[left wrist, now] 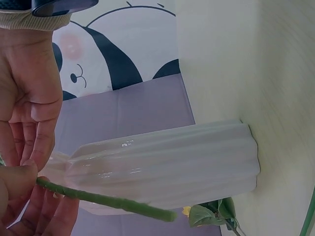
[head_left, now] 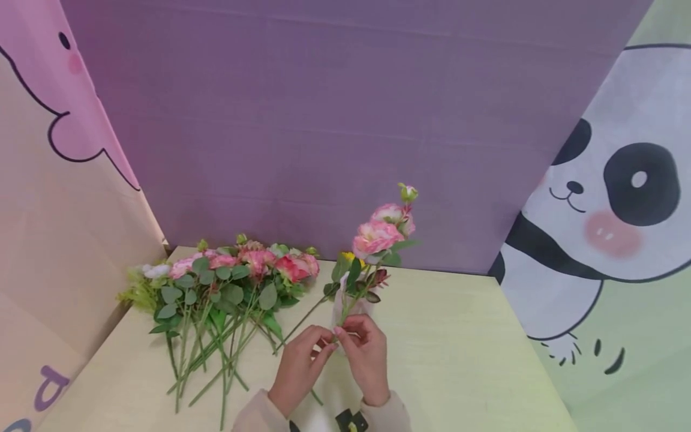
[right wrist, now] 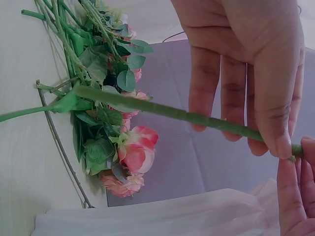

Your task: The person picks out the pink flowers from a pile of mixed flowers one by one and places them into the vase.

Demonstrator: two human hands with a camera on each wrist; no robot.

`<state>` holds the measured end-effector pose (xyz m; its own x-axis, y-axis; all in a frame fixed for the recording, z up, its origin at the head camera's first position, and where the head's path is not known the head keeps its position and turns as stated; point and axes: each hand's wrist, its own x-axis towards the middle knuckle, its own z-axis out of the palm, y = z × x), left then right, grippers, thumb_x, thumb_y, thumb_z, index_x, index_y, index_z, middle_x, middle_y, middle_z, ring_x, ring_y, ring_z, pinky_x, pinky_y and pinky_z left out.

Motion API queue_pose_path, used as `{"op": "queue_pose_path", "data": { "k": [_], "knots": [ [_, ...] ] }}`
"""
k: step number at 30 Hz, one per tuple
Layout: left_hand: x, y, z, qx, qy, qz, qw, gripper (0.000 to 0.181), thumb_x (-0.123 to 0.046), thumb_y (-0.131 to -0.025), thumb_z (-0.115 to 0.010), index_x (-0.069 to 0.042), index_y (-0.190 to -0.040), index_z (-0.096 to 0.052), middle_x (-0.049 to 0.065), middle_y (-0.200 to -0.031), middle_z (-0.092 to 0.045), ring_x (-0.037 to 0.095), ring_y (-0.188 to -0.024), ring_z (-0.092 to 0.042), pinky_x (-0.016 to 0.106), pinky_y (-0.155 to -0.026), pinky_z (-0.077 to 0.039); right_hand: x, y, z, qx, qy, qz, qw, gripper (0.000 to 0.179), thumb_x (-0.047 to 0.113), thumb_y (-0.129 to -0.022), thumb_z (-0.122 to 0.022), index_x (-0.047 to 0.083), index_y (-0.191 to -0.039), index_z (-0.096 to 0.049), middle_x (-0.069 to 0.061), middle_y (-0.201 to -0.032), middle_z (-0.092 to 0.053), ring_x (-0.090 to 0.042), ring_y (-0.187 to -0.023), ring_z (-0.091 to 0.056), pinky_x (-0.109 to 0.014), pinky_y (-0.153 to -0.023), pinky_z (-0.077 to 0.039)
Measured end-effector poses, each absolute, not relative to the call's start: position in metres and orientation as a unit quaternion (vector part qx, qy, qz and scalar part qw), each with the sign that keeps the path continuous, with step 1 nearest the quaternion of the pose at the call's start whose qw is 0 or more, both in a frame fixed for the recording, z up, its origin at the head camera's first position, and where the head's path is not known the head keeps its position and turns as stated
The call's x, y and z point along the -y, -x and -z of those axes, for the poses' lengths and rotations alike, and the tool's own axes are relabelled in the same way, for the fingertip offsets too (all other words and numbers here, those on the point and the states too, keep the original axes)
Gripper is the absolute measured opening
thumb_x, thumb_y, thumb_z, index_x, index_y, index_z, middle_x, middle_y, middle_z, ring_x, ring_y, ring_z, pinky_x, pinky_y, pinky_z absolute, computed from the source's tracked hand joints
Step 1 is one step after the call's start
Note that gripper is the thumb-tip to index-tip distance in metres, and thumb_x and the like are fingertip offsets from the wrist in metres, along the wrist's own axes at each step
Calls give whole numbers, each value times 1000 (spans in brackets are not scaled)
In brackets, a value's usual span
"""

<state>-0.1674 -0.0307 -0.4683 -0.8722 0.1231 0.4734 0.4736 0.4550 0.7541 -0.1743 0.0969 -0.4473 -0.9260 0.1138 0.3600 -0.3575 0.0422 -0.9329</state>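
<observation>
My left hand (head_left: pixel 305 363) and right hand (head_left: pixel 365 354) pinch the green stem of an artificial pink flower (head_left: pixel 376 237) close together, thumbs against fingertips. Its blooms and bud lean up and to the right above the hands. In the left wrist view the bare lower stem (left wrist: pixel 113 200) sticks out past the fingers. Just behind the hands stands a pale, fluted vase (left wrist: pixel 172 167), mostly hidden in the head view. In the right wrist view the left hand (right wrist: pixel 251 73) hangs from above, and the right hand (right wrist: pixel 295 196) shows only partly.
A pile of artificial flowers (head_left: pixel 227 270) with pink blooms lies on the left of the pale table (head_left: pixel 459 336), stems toward me. Beside the vase are dark leaves and a yellow bloom (head_left: pixel 353 258). A purple backdrop (head_left: pixel 324 120) rises behind; a panda-printed sheet (head_left: pixel 621 210) hangs at right.
</observation>
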Motion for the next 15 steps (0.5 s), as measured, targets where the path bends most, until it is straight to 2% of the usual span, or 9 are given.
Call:
{"op": "queue_pose_path", "data": {
  "k": [7, 11, 15],
  "knots": [
    [37, 165, 467, 834, 214, 486, 151, 17, -17, -85, -69, -13, -100, -65, -2, -96, -65, 7, -76, -62, 18, -61, -53, -100, 175, 444, 708, -81, -681, 172, 16, -6, -79, -69, -6, -90, -59, -18, -86, -63, -8, -76, -61, -22, -65, -56],
    [42, 163, 469, 833, 223, 485, 143, 16, -23, -88, -67, -15, -102, -65, -4, -95, -65, 5, -76, -61, 22, -62, -54, -101, 175, 443, 708, -81, -680, 174, 16, -5, -79, -70, -6, -90, -59, -18, -86, -63, -8, -76, -62, -22, -65, -56],
    [51, 162, 473, 841, 218, 474, 144, 14, -20, -87, -68, -15, -100, -66, -3, -93, -66, 5, -75, -61, 25, -62, -55, -102, 175, 443, 706, -81, -682, 175, 16, -4, -79, -70, -5, -90, -59, -17, -86, -63, -8, -76, -61, -22, -64, -56]
  ]
}}
